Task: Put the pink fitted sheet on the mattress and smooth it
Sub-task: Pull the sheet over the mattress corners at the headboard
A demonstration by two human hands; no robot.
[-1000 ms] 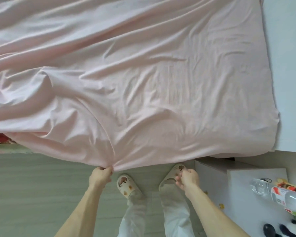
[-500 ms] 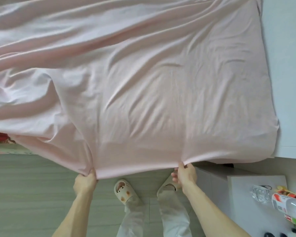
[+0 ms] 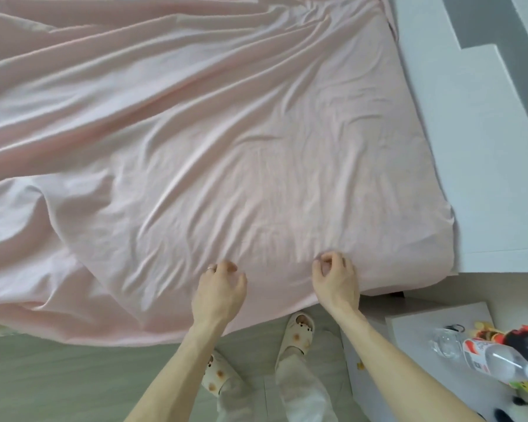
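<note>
Both hands palm-down on pink fitted sheet (image 3: pixel 226 153) near bed edge: left hand (image 3: pixel 219 295) fingers curled loose, right hand (image 3: pixel 336 280) fingers bunching fabric. Sheet wrinkled.

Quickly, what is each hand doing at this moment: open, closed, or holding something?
Left hand: on the pink sheet, fingers curled; a real grip cannot be told.
Right hand: fingers bunching a fold of the sheet, closed on it.
</note>
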